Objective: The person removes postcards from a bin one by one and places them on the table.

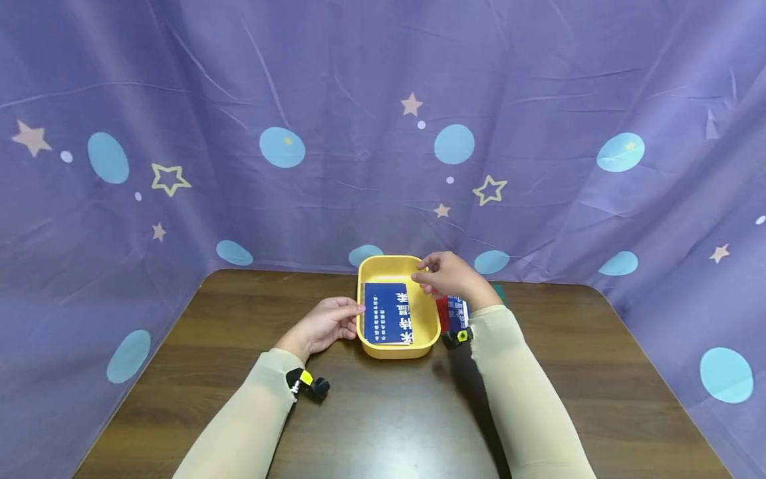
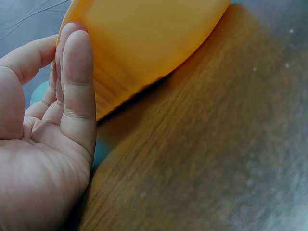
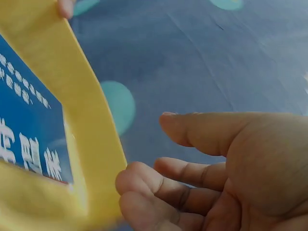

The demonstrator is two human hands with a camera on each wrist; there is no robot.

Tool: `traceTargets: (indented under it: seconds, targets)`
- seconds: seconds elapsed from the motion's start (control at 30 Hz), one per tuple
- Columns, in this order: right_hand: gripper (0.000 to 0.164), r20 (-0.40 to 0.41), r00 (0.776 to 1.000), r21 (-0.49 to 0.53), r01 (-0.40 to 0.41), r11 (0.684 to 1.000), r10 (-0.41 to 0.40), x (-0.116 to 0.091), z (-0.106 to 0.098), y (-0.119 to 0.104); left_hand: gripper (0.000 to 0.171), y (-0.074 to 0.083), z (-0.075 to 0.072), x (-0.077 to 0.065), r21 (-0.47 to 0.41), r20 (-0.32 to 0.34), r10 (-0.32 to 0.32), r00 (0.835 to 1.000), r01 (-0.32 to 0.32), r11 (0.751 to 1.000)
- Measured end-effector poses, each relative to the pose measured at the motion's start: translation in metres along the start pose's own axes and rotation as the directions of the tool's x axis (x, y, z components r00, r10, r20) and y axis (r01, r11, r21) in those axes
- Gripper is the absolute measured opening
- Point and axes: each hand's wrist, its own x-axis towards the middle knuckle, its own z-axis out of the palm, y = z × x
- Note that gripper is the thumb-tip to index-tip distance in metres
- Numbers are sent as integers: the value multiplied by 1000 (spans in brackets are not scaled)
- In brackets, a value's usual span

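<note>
Item 1: one yellow, round-cornered plastic tray (image 1: 397,352), rim at the top. Located on the brown wood-grain table (image 1: 598,399), near its far edge, about midway between the two far corners. Long axis: near side to far edge. Handling, as judged: light, fairly stiff, walls smooth and perhaps a little slippery. Best hold: opposite long walls, just under the rim.

Item 2: one blue rectangular card or book with white lettering (image 1: 382,316); thickness unclear. Located inside the tray, by its left wall, towards the near end. Long axis matches the tray's; larger characters along the right side, smaller rows to the left. Handling, as judged: light, flat, likely bendable, corners liable to crease. Best hold: pinch a long edge from the bare right side.

Grip, left hand (image 1: 326,324): thumb at the rim, fingers outside, pinching the tray's left wall.

Grip, right hand (image 1: 453,276): thumb spread from half-bent fingers, nothing visible between; by the far right corner of the tray, contact with the rim uncertain.

Adjacent: one red-and-blue lettered item (image 1: 457,313), right of the tray, partly hidden.
</note>
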Motion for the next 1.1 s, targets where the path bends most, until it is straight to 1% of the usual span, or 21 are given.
traceTargets:
  seconds: [0.1, 0.2, 0.3, 0.37, 0.4, 0.47, 0.53, 0.6, 0.63, 0.7, 0.83, 0.9, 1.0, 1.1]
  targets:
    - [39, 61, 998, -42, -19, 999, 22, 9, 11, -13, 10, -1, 1, 0, 7, -1, 4, 1000, -4, 1000]
    - [40, 97, 994, -92, -46, 995, 55, 16, 19, -22, 10, 2, 3, 2, 13, 13, 2, 1000, -2, 1000]
    - [38, 119, 989, -168, -70, 983, 90, 24, 24, -28, 9, 3, 5, 3, 8, 22, -5, 1000, 5, 1000]
    - [37, 126, 986, -239, -78, 968, 110, 29, 28, -30, 9, 3, 5, 2, 5, 20, -7, 1000, 6, 1000]
    - [37, 132, 983, -274, -85, 958, 125, 33, 31, -31, 10, 3, 5, 2, 3, 15, -6, 1000, 6, 1000]
    - [39, 139, 977, -362, -102, 926, 162, 39, 36, -33, 10, 3, 4, 0, 2, 5, -6, 1000, 6, 1000]
    - [43, 141, 969, -460, -115, 880, 200, 44, 42, -34, 10, 4, 3, -1, 7, 0, -5, 1000, 5, 1000]
    - [47, 136, 962, -520, -134, 843, 237, 48, 49, -34, 9, 4, 2, -4, 10, -6, -8, 1000, 8, 1000]
    - [49, 126, 961, -549, -138, 824, 245, 49, 52, -33, 9, 4, 2, -4, 13, -6, -10, 1000, 10, 1000]
    - [52, 109, 962, -578, -145, 803, 252, 50, 57, -31, 9, 3, 2, -4, 18, -5, -15, 1000, 15, 1000]
    - [57, 75, 968, -598, -150, 788, 241, 49, 66, -30, 9, 2, 2, -4, 17, -5, -18, 1000, 18, 1000]
    - [59, 68, 969, -604, -151, 783, 239, 48, 69, -31, 9, 1, 2, -4, 19, -2, -13, 1000, 13, 1000]
    - [60, 60, 968, -598, -160, 785, 243, 49, 72, -31, 11, 1, 1, -3, 12, 2, -6, 1000, 6, 1000]
    - [58, 64, 968, -601, -157, 784, 243, 49, 72, -31, 11, 1, 1, -3, 11, 9, 0, 1000, 0, 1000]
